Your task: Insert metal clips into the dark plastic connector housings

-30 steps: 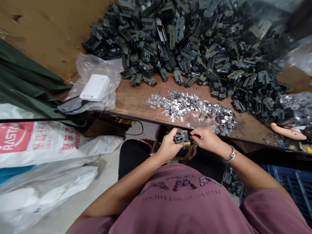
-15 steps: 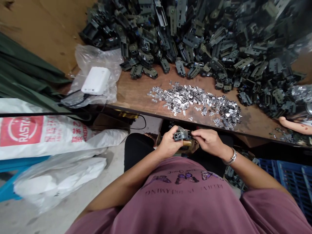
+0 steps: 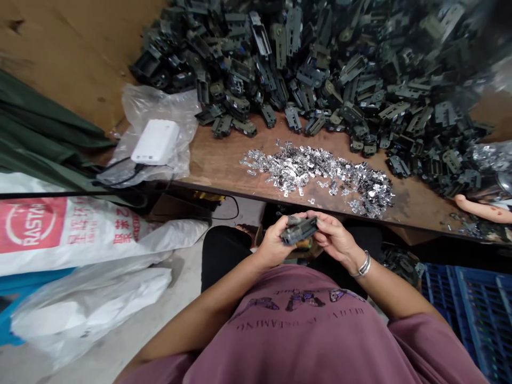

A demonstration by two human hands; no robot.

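Observation:
Between my two hands, just below the table edge, is a dark grey-green plastic housing, long and hollow, with its open side showing. My left hand is closed around its left end, thumb on top. At its right end, my right hand grips it with thumb and fingers; the fingertips are partly hidden behind the part. Beyond the hands, a heap of small shiny metal clips lies on the wooden table. Many similar plastic housings are piled behind the clips.
On the left, a white box-shaped device with a black cable rests on clear plastic wrap. Printed white sacks lie lower left. Blue plastic crates stand at lower right. A doll-like arm lies at the table's right edge.
The housing has been turned so that its long hollow side shows. My right hand has shifted from a pinch at its end to a wider hold with the fingers more spread.

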